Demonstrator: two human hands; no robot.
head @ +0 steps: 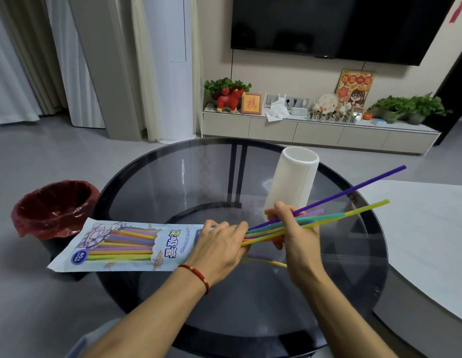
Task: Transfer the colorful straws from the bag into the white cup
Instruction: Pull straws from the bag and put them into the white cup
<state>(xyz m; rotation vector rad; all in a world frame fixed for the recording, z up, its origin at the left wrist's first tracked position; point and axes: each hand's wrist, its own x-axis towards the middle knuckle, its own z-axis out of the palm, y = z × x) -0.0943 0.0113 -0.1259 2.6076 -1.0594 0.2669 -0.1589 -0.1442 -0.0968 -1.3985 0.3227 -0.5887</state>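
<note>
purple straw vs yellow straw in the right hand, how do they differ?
The purple straw is one dark colour; the yellow straw turns teal nearer the right hand. The purple straw angles up steeper and its tip reaches higher and further right than the yellow straw's. Both are thin, straight, and fan out from the same grip, off the table.

A red-lined bin (55,208) stands left of the round glass table (173,177).
</note>
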